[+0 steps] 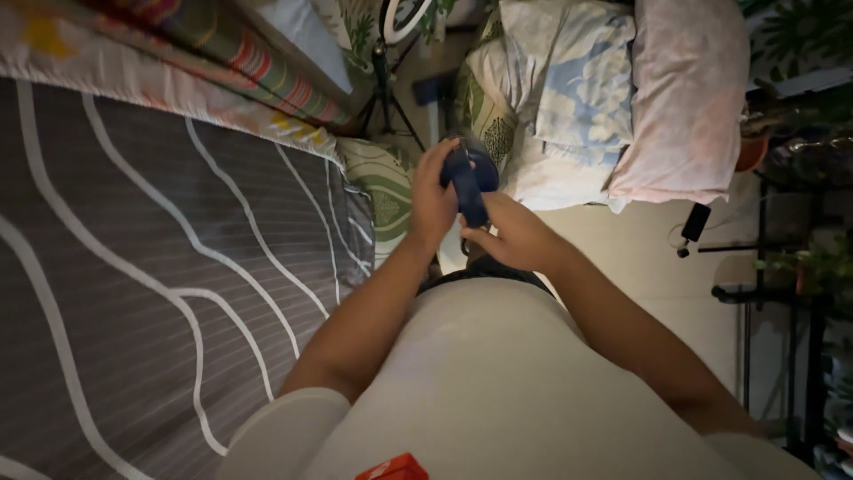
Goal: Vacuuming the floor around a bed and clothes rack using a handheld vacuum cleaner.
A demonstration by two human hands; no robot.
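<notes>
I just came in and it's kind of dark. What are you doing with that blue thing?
A person standing beside a bed holds a dark blue object in front of them with both hands. The left hand wraps its side, and the right hand grips its lower end. What it is exactly is too blurred to tell. The grey bedcover with white wavy lines lies to the left, and a pile of pillows sits ahead.
</notes>
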